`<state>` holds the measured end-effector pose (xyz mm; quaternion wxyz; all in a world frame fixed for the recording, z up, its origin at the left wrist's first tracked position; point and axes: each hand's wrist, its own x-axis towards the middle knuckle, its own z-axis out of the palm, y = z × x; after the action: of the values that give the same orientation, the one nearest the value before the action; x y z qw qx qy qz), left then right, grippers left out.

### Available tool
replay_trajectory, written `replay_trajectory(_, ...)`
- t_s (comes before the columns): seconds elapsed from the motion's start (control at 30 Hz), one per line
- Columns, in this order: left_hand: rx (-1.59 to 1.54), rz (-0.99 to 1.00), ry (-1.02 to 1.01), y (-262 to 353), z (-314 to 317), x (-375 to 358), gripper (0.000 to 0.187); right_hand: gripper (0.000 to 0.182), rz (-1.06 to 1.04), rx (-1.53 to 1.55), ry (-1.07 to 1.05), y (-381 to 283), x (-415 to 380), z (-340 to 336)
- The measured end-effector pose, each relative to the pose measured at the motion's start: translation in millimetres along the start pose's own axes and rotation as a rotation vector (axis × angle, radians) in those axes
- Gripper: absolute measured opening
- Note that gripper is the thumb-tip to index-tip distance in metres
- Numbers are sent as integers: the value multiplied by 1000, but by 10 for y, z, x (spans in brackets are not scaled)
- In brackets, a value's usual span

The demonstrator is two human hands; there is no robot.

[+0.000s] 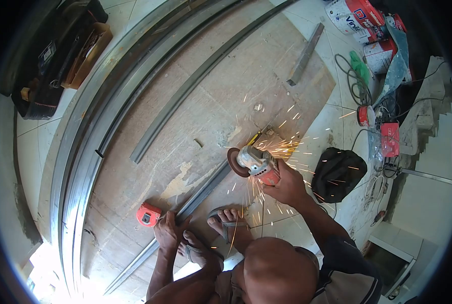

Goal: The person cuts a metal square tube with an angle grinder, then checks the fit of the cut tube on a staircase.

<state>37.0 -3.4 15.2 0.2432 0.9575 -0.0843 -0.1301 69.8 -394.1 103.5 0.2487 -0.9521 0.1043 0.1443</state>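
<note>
My right hand grips the red and grey body of an angle grinder. Its brown disc meets a long grey metal bar, and orange sparks spray out around the tool, mostly to the right and downward. Farther down the same bar, my left hand is closed on it, close to my sandalled foot. A red tape measure lies just left of that hand. Beyond the disc, a thin yellow and black tool rests on the board, partly hidden by the grinder.
Several long metal profiles run along the left of the worn board, with another bar inside them. A short metal piece lies upper right. Paint buckets, cables and a black bag stand right; a toolbox upper left.
</note>
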Motion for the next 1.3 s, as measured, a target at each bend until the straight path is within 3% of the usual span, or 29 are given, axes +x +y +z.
replay_trajectory(0.4, -23, 77, -37, -58, 27, 17, 46, 69, 96, 54, 41, 79, -236, 158)
replay_trajectory(0.67, -13, 65, -44, -32, 15, 34, 46, 65, 266, 117, 27, 43, -405, 264)
replay_trajectory(1.3, -11, 11, -79, -6, -17, 72, 48, 70, 336, 97, 39, 112, -562, 234)
